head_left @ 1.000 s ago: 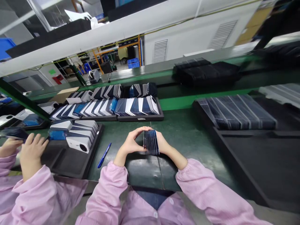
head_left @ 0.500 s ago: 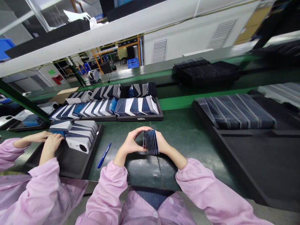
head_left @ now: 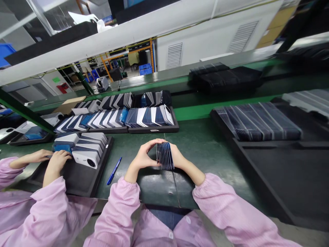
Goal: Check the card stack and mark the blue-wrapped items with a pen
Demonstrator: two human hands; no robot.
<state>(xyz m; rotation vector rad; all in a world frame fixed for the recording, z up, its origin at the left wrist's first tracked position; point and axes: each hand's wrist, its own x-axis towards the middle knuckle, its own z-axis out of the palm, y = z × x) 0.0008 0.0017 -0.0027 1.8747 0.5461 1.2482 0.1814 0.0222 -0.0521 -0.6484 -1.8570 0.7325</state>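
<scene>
I hold a small stack of thin dark blue plates [head_left: 165,156] upright on edge above the green bench, squeezed between both hands. My left hand [head_left: 142,156] presses the stack's left face, fingers curled over its top. On the other side my right hand [head_left: 178,157] grips it, mostly hidden behind the plates. Both sleeves are pink.
A blue pen [head_left: 114,170] lies left of my hands. A black tray [head_left: 77,178] with white and blue parts is at left, where a co-worker's hands [head_left: 55,157] work. More filled trays [head_left: 154,129] stand behind; a large black tray [head_left: 282,171] with dark plates lies at right.
My hands and the stack have stayed put. The co-worker's hands moved from the far left to the rear left corner of the left tray.
</scene>
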